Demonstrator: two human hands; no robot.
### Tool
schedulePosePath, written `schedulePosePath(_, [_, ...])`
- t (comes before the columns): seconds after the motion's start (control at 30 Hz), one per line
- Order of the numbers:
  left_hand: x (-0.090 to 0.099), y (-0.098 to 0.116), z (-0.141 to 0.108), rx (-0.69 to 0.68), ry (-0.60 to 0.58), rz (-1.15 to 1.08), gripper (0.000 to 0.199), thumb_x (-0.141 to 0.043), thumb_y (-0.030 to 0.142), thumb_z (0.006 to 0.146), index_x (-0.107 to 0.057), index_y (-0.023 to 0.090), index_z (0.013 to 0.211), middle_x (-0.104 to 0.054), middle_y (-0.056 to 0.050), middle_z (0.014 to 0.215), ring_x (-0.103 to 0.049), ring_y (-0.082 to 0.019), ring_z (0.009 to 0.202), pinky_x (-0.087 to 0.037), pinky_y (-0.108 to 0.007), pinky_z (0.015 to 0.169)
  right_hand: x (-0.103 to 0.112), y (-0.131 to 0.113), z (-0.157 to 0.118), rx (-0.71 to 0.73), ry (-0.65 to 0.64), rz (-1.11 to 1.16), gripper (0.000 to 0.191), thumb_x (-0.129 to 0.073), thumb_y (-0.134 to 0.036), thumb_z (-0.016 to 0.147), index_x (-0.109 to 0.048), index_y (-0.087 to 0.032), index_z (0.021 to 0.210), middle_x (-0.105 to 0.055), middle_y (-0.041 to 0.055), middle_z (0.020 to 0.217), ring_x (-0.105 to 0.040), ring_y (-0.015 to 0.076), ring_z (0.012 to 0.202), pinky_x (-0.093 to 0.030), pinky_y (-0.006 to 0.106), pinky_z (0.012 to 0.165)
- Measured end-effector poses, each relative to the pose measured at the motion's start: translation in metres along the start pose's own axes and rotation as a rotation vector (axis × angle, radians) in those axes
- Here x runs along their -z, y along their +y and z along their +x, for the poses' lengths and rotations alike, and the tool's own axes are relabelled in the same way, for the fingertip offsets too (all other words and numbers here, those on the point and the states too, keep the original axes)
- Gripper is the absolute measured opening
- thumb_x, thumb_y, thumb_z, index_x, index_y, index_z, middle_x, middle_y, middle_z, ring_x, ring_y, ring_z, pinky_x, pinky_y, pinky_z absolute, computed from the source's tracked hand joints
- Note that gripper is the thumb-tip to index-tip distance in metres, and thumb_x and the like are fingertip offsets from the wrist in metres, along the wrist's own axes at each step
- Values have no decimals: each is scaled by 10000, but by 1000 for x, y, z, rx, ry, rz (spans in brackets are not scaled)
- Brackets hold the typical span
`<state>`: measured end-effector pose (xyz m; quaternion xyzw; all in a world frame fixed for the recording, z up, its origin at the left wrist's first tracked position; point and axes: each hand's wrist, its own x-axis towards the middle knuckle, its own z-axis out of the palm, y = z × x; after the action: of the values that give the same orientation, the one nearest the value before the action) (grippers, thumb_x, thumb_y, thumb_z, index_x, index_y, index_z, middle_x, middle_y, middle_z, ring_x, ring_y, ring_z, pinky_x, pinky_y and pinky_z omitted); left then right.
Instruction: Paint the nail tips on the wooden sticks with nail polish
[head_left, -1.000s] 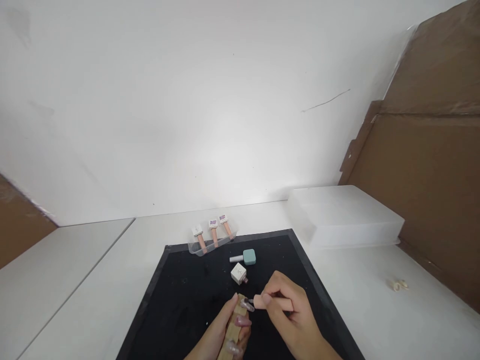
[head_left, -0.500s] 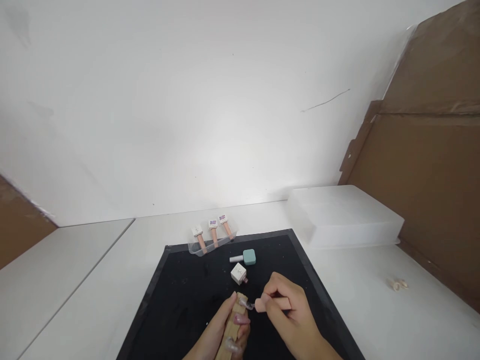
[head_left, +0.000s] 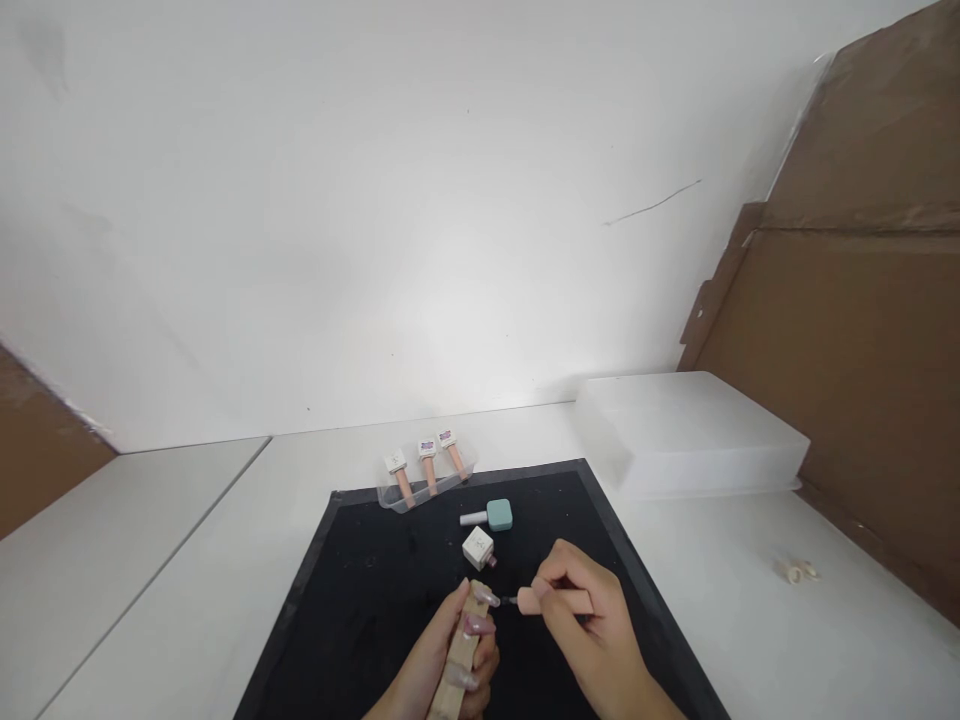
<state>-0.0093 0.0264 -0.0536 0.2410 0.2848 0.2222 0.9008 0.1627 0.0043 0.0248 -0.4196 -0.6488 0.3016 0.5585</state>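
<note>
My left hand point(head_left: 431, 655) is wrapped round a light wooden stick point(head_left: 459, 650). Several nail tips, clear and pink, are fixed along it; the pink one point(head_left: 478, 624) sits below the clear one point(head_left: 486, 595) at the top. My right hand point(head_left: 596, 625) pinches a peach-coloured brush handle point(head_left: 559, 601), its dark bristles pointing left at the edge of the top clear tip. Just beyond the stick lies a white square bottle point(head_left: 478, 548) with its neck bare. Behind that rests a mint-green bottle point(head_left: 499, 515) with a pale cap.
A black mat point(head_left: 360, 600) lies under the hands. At its back edge a clear tray point(head_left: 391, 500) holds three white bottles with peach caps. A translucent box point(head_left: 697, 440) stands at the back right. Small beige rings point(head_left: 795, 572) lie on the right of the white table point(head_left: 757, 640).
The brush handle has shifted slightly right with my right hand, and its bristles now show beside the top tip. The stick has turned and moved slightly left in my left hand.
</note>
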Motion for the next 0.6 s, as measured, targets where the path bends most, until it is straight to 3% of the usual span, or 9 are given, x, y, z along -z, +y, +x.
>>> schedulePosePath(0.3, [-30,8,-6,-85,248,-61,600,-251,629,840,-440,164,511,-349,52,412,-239,-42,299,-198,-153,307,0,-2,0,-3,8,-33,232,-467,-159,821,-429,-195,596,-426,-36,588,-440,111,492,-366,217,480])
schedulePosePath(0.6, [-33,12,-7,-101,324,-124,561,-223,556,873,-476,167,557,-343,49,443,-304,-65,321,-345,-175,296,-1,4,-2,-81,11,5,237,-492,-205,843,-451,-193,609,-403,-38,621,-421,106,504,-367,210,478])
